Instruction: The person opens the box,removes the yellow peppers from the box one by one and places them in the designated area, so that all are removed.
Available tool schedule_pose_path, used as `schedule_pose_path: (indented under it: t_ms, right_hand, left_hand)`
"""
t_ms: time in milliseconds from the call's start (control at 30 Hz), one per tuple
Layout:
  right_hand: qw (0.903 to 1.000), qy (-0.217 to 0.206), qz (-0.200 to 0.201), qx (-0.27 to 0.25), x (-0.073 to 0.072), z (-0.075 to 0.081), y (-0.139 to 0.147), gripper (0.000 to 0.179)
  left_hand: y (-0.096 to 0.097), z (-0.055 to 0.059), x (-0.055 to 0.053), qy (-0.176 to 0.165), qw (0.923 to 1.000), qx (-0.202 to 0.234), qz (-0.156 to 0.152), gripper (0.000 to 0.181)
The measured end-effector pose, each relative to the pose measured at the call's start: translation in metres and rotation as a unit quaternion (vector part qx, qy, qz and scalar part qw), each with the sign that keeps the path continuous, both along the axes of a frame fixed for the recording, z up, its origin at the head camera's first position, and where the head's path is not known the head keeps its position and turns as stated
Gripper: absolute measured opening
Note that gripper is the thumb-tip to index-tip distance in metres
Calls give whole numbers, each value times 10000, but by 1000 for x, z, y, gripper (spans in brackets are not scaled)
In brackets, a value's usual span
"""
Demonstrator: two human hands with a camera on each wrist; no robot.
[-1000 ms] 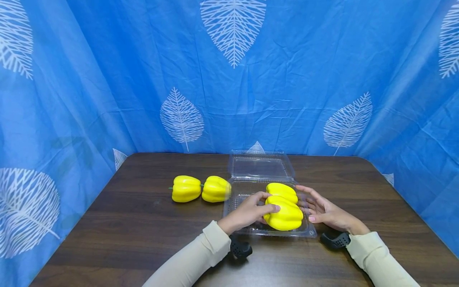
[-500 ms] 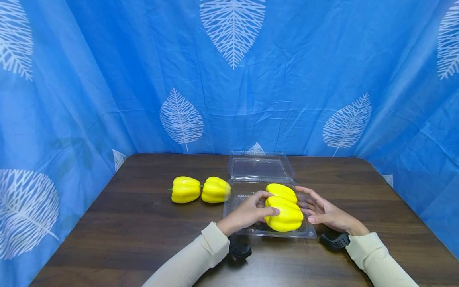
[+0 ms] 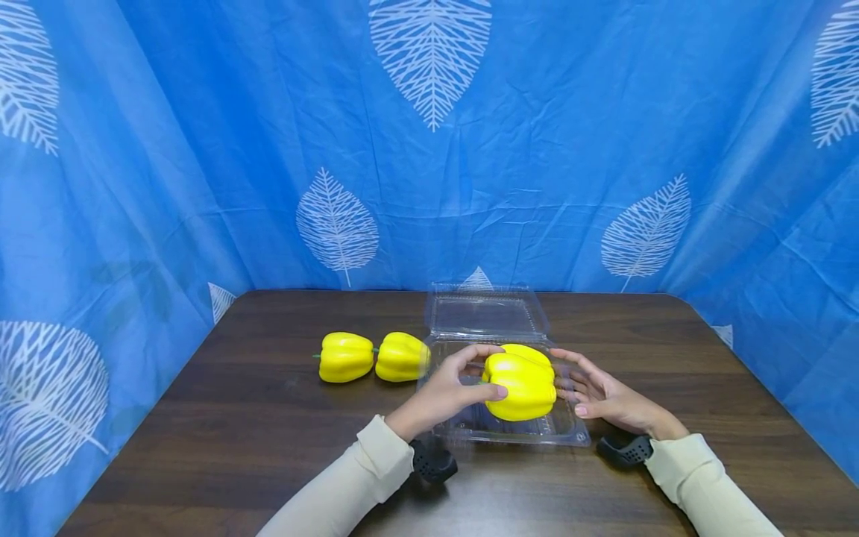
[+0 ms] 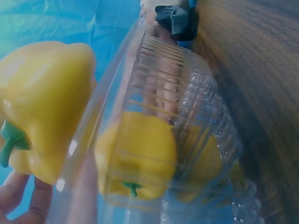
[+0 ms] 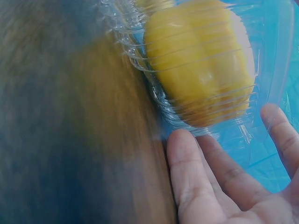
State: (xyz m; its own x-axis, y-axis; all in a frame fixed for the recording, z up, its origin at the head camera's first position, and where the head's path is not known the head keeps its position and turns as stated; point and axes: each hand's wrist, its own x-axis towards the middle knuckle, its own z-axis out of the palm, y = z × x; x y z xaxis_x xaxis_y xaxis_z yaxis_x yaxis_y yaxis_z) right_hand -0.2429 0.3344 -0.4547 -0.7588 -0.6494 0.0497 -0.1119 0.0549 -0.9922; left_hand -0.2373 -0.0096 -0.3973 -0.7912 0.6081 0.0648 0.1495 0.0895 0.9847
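Observation:
My left hand (image 3: 446, 384) grips a yellow bell pepper (image 3: 520, 388) over the clear plastic clamshell box (image 3: 470, 435). In the left wrist view this bell pepper (image 4: 42, 107), green stem showing, hangs above the box's rim. A second yellow bell pepper (image 3: 526, 352) lies inside the box, mostly hidden behind the held one from the head; the right wrist view shows this bell pepper (image 5: 201, 60) through the ribbed wall. My right hand (image 3: 617, 399) is at the box's right side, fingers extended and fingertips at the wall.
Two more yellow bell peppers lie on their sides left of the box, one bell pepper (image 3: 345, 358) farther out and one bell pepper (image 3: 401, 357) by the box's left wall. The box's lid (image 3: 486, 313) is folded back toward the blue curtain (image 3: 429, 179). Everything rests on a dark wooden table (image 3: 235, 418).
My left hand has brought the gripped bell pepper slightly up and to the left, so it covers more of the one behind it. My right hand has stayed nearly still.

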Motion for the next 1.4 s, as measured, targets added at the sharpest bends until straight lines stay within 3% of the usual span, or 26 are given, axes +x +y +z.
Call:
schedule_pose_path:
  t_ms: [667, 1167, 1400]
  right_hand:
    - [9997, 48, 101, -198, -1, -2, 3, 80]
    - [10000, 23, 45, -79, -3, -3, 2, 82]
    - [9999, -24, 74, -129, -4, -5, 5, 81]
  left_hand:
    - [-35, 5, 7, 112, 9973, 724, -36, 69]
    - [-70, 0, 7, 368, 9968, 636, 330, 69]
    - [-86, -2, 7, 288, 9967, 519, 550, 71]
